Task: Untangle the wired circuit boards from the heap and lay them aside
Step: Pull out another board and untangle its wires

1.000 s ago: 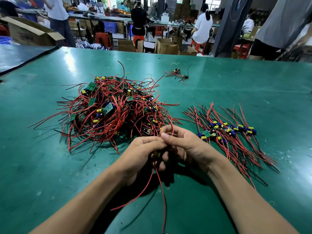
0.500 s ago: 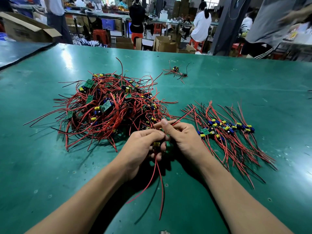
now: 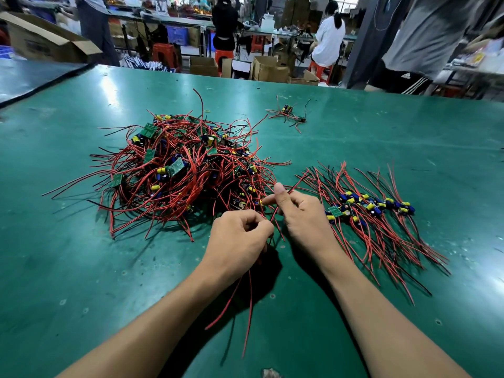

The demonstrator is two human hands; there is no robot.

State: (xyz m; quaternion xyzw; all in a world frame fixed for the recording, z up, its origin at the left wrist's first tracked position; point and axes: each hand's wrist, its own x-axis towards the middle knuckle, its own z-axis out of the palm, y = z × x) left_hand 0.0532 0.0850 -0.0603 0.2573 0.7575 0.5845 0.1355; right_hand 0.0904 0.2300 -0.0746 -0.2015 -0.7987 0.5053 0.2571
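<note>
Hands have drawn slightly apart since half a second ago, and the right thumb is now raised. Left hand grip: fingers curled tight round a bundle of thin red leads that trail toward the viewer over the green tabletop; cannot tell if a board is in the fist. Right hand grip: thumb and curled fingers pinch a single red wire slanting up-right, index finger out toward the heap. Tangled heap of red-and-black-wired green circuit boards lies just beyond the left hand. Laid-out row of wired boards with yellow and blue parts lies just right of the right hand. Small stray wired cluster sits far back, well apart.
</note>
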